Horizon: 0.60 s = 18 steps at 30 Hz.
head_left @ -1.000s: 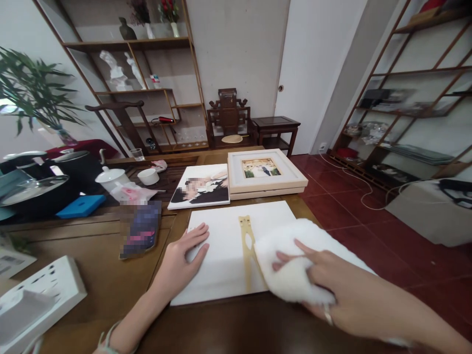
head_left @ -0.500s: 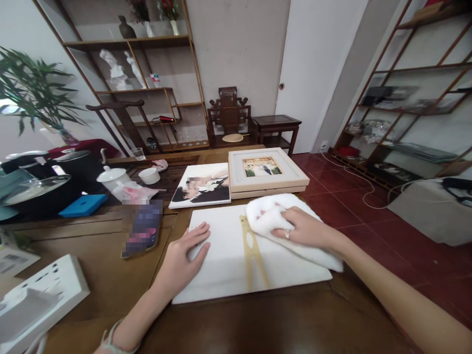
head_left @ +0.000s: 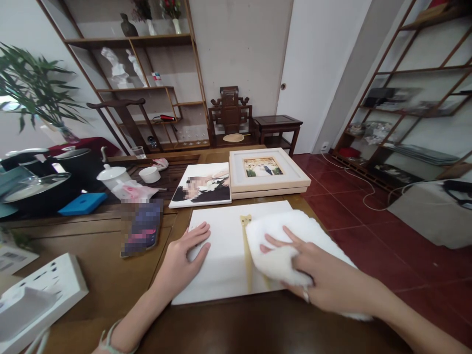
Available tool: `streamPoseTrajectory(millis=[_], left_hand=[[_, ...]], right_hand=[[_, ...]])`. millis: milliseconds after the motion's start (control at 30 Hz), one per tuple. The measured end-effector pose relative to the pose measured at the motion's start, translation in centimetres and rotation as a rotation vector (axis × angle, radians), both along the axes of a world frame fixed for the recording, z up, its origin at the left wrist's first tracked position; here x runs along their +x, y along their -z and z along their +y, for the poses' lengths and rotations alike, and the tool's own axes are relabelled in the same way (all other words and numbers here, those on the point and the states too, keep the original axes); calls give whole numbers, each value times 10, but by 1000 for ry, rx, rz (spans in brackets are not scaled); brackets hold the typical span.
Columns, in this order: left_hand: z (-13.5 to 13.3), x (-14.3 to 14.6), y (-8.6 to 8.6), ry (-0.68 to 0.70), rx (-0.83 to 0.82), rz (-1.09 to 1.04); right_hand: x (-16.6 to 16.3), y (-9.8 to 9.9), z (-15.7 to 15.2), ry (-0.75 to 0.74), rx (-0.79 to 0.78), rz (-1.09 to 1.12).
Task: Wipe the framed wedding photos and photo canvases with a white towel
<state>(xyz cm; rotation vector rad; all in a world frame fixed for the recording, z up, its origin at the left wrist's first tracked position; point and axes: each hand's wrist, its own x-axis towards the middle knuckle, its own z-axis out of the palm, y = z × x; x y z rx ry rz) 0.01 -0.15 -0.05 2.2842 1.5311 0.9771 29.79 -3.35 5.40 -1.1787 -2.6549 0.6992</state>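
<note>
A white board (head_left: 217, 260) with a pale yellow forked shape (head_left: 246, 246) on its face lies flat on the dark wooden table (head_left: 228, 324). My left hand (head_left: 188, 255) rests on the board's left edge, fingers stretched out and holding nothing. Over the board's right side, my right hand (head_left: 313, 270) grips a fluffy white cloth (head_left: 280, 228) and presses it against the surface. The cloth covers the right part of the board and some of the yellow shape. A ring shows on a finger of the right hand.
Behind the board lie a photo panel (head_left: 202, 189) and a pale wooden frame (head_left: 271, 189) with a picture. To the left are a phone (head_left: 143, 228), a blue box (head_left: 83, 203), a white teapot (head_left: 112, 178), a cup (head_left: 149, 174) and a power strip (head_left: 55, 295).
My right hand has drawn the cloth toward me, down the board's right side, baring its far right corner. My left hand has stayed in place.
</note>
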Motion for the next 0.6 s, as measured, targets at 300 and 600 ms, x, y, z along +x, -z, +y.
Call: streamPoseTrajectory(millis=[300,600], left_hand=[[1,0,1,-10,-4,2],[0,2,-2,-11,-14,-7]], right_hand=[[4,-1,12,170,-114,-49],[-43,20,88,112,191,121]])
